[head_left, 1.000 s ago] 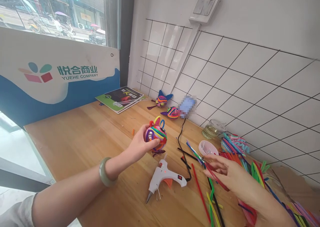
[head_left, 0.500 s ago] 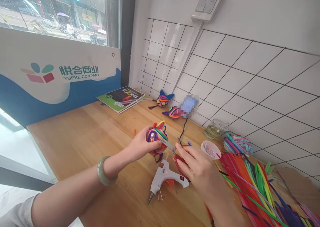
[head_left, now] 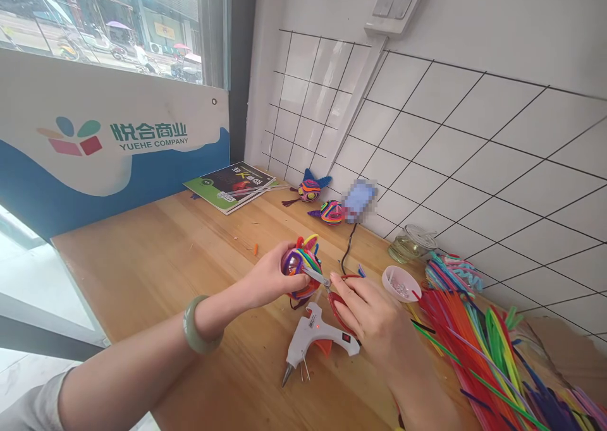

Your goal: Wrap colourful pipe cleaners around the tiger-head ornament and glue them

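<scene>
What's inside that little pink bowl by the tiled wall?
The pink bowl holds a small heap of tiny pale, shiny bits; they are too small to identify. Its near wall hides the bottom. The right hand, working scissors, is beside it.

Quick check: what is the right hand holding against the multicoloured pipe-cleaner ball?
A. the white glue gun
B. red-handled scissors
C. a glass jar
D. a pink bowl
B: the right hand grips red-handled scissors, blades touching the multicoloured pipe-cleaner ball held by the left hand; the white glue gun lies on the wooden table.
</scene>
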`<state>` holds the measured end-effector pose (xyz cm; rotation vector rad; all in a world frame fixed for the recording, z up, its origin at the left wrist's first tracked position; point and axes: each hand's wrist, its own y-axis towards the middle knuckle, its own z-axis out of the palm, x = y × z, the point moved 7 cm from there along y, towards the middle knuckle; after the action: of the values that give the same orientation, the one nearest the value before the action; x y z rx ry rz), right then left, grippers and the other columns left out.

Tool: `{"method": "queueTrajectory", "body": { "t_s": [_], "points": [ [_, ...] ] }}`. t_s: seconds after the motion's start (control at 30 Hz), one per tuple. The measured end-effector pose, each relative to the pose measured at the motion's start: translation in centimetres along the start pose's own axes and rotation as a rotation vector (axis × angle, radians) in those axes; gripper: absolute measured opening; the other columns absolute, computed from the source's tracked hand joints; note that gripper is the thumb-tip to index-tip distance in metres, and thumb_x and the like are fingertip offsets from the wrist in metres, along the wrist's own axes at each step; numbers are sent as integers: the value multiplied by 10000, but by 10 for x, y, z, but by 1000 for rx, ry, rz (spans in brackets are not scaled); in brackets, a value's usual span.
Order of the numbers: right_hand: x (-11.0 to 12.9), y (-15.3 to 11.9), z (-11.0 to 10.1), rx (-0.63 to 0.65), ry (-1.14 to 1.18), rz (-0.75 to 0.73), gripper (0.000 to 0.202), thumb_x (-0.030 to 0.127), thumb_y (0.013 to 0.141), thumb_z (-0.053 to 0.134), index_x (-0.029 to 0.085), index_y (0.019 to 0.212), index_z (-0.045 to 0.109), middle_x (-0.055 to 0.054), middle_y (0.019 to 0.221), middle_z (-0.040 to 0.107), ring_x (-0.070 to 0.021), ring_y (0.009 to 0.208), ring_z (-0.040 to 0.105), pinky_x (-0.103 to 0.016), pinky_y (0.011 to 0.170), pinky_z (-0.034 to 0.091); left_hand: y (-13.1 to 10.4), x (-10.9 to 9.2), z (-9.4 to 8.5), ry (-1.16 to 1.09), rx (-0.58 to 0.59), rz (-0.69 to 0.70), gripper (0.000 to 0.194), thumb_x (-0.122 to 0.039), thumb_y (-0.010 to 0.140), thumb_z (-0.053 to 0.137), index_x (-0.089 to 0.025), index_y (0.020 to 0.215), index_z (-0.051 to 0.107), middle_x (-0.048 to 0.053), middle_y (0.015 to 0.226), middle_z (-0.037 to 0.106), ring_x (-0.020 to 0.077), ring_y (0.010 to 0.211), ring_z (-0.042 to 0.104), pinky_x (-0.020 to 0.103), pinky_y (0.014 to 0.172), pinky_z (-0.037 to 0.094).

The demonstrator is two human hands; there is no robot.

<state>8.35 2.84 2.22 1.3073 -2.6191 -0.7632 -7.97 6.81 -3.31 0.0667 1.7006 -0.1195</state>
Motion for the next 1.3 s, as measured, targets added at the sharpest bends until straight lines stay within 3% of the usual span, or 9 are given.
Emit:
{"method": "queueTrajectory", "body": {
  "t_s": [0.7, 1.03, 1.3],
  "points": [
    [-4, -1, 6, 4, 80, 10, 303, 122, 964, 478, 80, 1225, 626, -119, 943, 697, -226, 834, 680, -350, 692, 581, 3, 8, 0, -47, 19, -36, 660, -328, 696, 720, -148, 1286, 484, 101, 1117, 692, 268, 1014, 656, 408, 894, 523],
    [-16, -5, 21, 45, 305, 134, 317, 185, 974, 479, 184, 1256, 622, -87, 967, 723, -206, 855, 710, -339, 747, 602, 4, 9, -2, -60, 10, -22, 652, -339, 685, 727, -143, 1265, 500, 105, 1116, 705, 274, 1013, 668, 417, 905, 523],
    [-22, -6, 29, 42, 536, 284, 290, 188, 948, 531, 181, 1214, 646, -98, 1032, 730, -202, 902, 714, -312, 772, 599, 5, 9, -2, -80, 6, -23, 651, -346, 674, 736, -135, 1245, 506, 113, 1112, 703, 280, 1020, 666, 411, 898, 521]
  ]
}}
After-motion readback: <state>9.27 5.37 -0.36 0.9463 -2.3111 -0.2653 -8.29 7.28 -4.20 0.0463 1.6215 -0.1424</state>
